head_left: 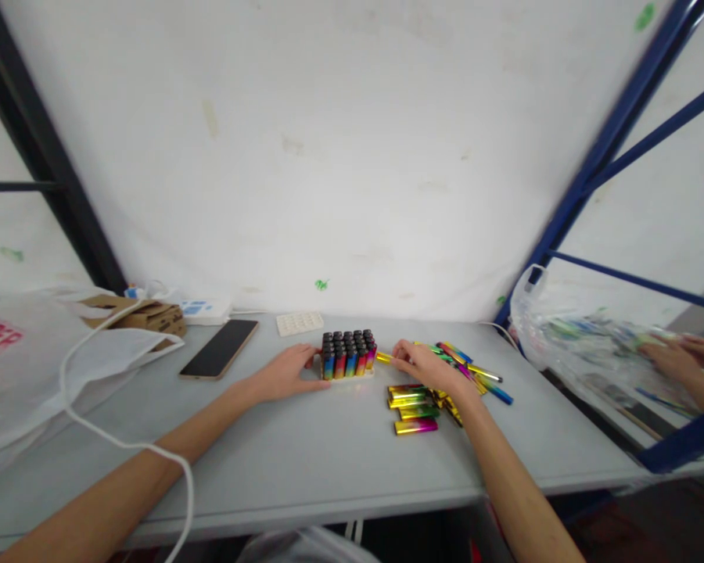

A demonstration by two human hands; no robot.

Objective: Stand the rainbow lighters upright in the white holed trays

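A block of upright lighters (350, 358), black-topped with rainbow metallic bodies, stands in rows in a low white tray (352, 379). My left hand (290, 374) grips the left side of the tray, thumb at the front corner and fingers behind. Just right of the block, my right hand (416, 361) is closed on a gold lighter (383, 357) that points toward the rows. Under and around my right wrist lies a loose pile of shiny lighters (414, 400) in gold, green, pink and blue. My right hand and forearm hide part of that pile.
A black-screened phone (220, 349), a white perforated tray (299, 323), a cardboard box (146, 317) and a white plastic bag (29, 367) are on the left. A white cable (123, 446) crosses there. Beyond the blue frame (598, 172), another person's hands (674, 363) handle plastic-wrapped items.
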